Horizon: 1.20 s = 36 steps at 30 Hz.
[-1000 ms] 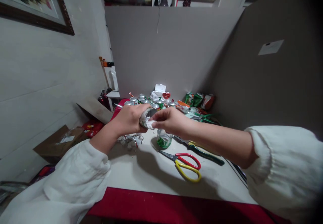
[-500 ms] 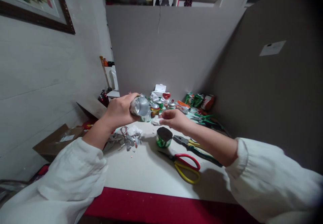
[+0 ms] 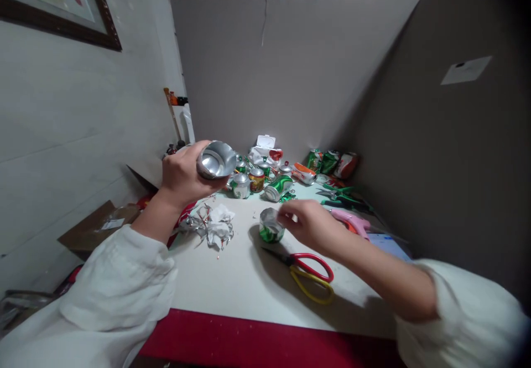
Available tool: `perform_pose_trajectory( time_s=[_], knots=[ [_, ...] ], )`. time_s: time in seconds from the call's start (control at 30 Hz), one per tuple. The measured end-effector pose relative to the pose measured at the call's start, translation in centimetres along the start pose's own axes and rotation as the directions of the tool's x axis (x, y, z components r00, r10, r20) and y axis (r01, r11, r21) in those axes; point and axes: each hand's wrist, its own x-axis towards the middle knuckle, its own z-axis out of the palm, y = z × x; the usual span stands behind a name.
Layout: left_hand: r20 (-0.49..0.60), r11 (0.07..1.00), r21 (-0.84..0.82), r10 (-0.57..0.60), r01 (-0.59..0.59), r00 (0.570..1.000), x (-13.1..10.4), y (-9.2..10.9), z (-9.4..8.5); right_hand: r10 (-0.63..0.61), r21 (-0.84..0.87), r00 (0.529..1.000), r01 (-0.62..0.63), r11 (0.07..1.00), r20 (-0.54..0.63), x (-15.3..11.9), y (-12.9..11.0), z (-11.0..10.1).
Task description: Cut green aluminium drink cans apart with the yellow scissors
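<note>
My left hand (image 3: 180, 174) is wrapped round a cut, open-topped silver can (image 3: 216, 160), its hollow inside facing me, raised above the table's left part. At the rim of a short green cut can (image 3: 271, 229) on the table are the bent fingers of my right hand (image 3: 301, 218); what they hold, if anything, is hidden. Just in front of that can lie scissors (image 3: 309, 274) with one red and one yellow handle loop. A pile of metal scraps and crumpled white tissue (image 3: 219, 227) rests below my left hand.
Small can-made pots (image 3: 240, 185), a green can on its side (image 3: 279, 189) and a wipes pack (image 3: 265, 155) stand at the back. Crushed cans (image 3: 331, 162), green-handled tools (image 3: 338, 193) and a pink tool (image 3: 352, 221) are on the right. A cardboard box (image 3: 95, 227) sits at left.
The tissue left my right hand and now lies on the scrap pile. My right hand moved nearer, to the green cut can. My left hand turned the silver can's opening more towards me.
</note>
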Motion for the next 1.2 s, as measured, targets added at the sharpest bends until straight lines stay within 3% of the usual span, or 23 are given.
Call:
perform_pose_trajectory(
  time_s=[0.13, 0.2, 0.3, 0.43, 0.57, 0.63, 0.7, 0.8, 0.93, 1.03, 1.2],
  knots=[
    [0.010, 1.000, -0.019, 0.011, -0.011, 1.000, -0.2, 0.1, 0.6, 0.254, -0.342, 0.952, -0.185, 0.921, 0.171, -6.6, 2.4, 0.7],
    [0.060, 1.000, -0.031, 0.002, -0.001, 0.998, -0.2, 0.5, 1.1, 0.240, -0.324, 0.941, -0.156, 0.933, 0.238, -8.5, 3.3, 1.7],
    [0.161, 1.000, 0.001, -0.017, 0.017, 0.987, -0.3, 1.0, 1.8, 0.222, -0.287, 0.936, -0.141, 0.948, 0.273, -9.4, 3.9, 2.9],
    [0.250, 1.000, 0.017, -0.022, 0.018, 0.968, -0.3, 1.5, 1.8, 0.242, -0.322, 0.920, -0.139, 0.936, 0.307, -9.0, 3.6, 3.1],
    [0.284, 0.997, -0.050, -0.038, 0.054, 0.958, -0.2, 1.4, 1.1, 0.260, -0.304, 0.938, -0.185, 0.935, 0.228, -9.2, 3.0, 2.0],
    [0.297, 0.991, -0.094, -0.062, 0.094, 0.953, -0.2, 1.3, 1.0, 0.267, -0.138, 0.944, -0.244, 0.960, 0.195, -9.3, 2.6, 1.4],
    [0.332, 0.981, -0.139, -0.083, 0.136, 0.940, -0.2, 1.3, 1.1, 0.260, 0.158, 0.953, -0.284, 0.946, 0.157, -8.8, 2.0, 1.0],
    [0.410, 0.960, -0.218, -0.075, 0.178, 0.909, -0.3, 1.6, 1.5, 0.266, 0.544, 0.960, -0.267, 0.795, 0.083, -7.0, 0.9, 0.8],
    [0.475, 0.936, -0.299, -0.024, 0.187, 0.879, -0.4, 2.4, 1.5, 0.285, 0.733, 0.953, -0.125, 0.669, -0.098, -3.5, 0.1, 1.1],
    [0.465, 0.934, -0.316, -0.002, 0.168, 0.885, -0.6, 2.8, 1.4, 0.325, 0.767, 0.943, -0.156, 0.622, -0.072, -1.3, 0.1, 1.2],
    [0.399, 0.931, -0.335, 0.004, 0.142, 0.917, -0.9, 3.3, 2.2, 0.272, 0.500, 0.961, -0.212, 0.840, -0.049, 0.4, 0.6, 0.6]
  ],
)
